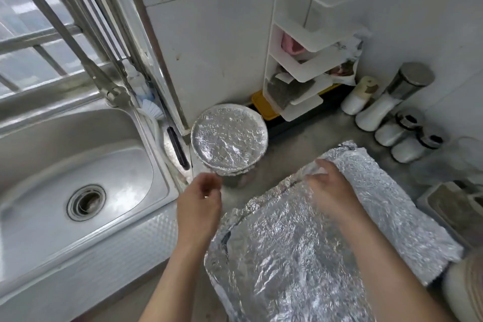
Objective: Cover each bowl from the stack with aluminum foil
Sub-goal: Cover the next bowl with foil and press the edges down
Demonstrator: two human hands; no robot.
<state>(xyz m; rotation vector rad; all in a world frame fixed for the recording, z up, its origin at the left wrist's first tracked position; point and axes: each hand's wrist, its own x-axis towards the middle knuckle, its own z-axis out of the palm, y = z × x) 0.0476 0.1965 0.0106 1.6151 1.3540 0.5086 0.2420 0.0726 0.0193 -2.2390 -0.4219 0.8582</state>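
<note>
One foil-covered bowl (229, 138) centre frame, crinkled silver skin tight over a round rim, more foil bunched beneath. One large wrinkled foil sheet (295, 248) spread lower right, creased along a ridge. Left hand (200, 206) between bowl and sheet, fingers loosely curled, holding nothing. Right hand (329, 187) laid on the sheet, fingertips pressing the crease. Four white shakers (376, 114) at right; one steel sink (52, 154) at left.

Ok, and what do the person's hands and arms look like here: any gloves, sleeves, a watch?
The left hand and right hand are bare, no gloves. The left forearm and right forearm are uncovered down to the frame's edge; no sleeve shows. No watch or bracelet on either wrist. A glint at the left fingers might be a ring; too blurred to tell.
</note>
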